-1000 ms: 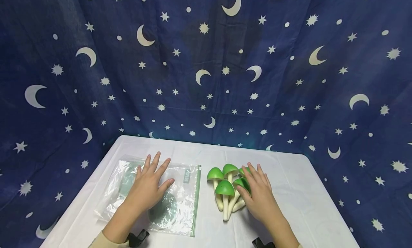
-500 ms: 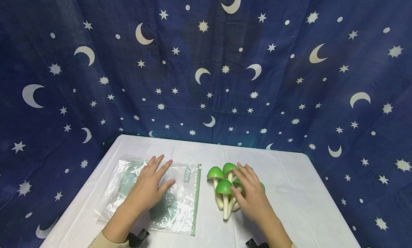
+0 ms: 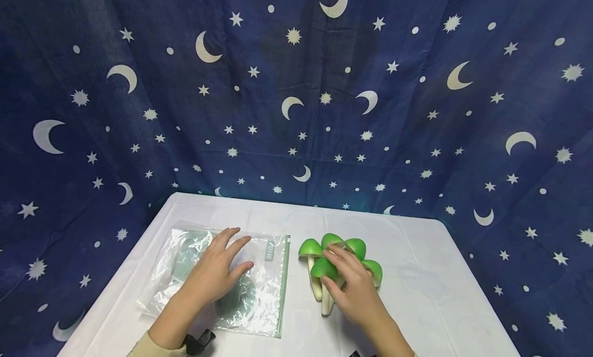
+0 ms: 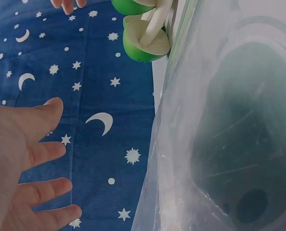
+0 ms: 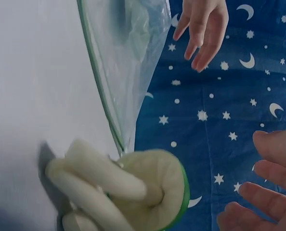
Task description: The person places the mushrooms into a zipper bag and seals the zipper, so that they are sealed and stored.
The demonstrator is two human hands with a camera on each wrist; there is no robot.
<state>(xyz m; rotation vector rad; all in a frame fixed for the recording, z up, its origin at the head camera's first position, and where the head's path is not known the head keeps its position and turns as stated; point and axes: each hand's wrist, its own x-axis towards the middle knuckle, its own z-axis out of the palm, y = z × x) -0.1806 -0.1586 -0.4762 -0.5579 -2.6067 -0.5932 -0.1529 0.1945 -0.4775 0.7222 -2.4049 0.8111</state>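
Several toy mushrooms with green caps (image 3: 324, 269) and cream stems lie bunched on the table, right of centre. My right hand (image 3: 355, 290) hovers over the bunch, fingers apart and slightly bent, hiding part of the caps and stems. The right wrist view shows the pale stems (image 5: 104, 178) close by, with that hand's fingers (image 5: 266, 195) to the side, holding nothing. A clear zip bag (image 3: 266, 300) with a green closure edge and dull green patches lies flat on the left. Above it, my left hand (image 3: 214, 272) is spread with bent fingers; nothing is in its grasp.
A white cloth covers the table (image 3: 412, 295). Behind and around it hangs a dark blue curtain (image 3: 259, 110) with moons and stars. A strip of tablecloth lies between the bag and the mushrooms. Black wrist mounts (image 3: 200, 341) show at the bottom.
My right hand has shifted left over the mushrooms, uncovering caps on the right side. The left hand stays over the bag, its fingers a little more bent.
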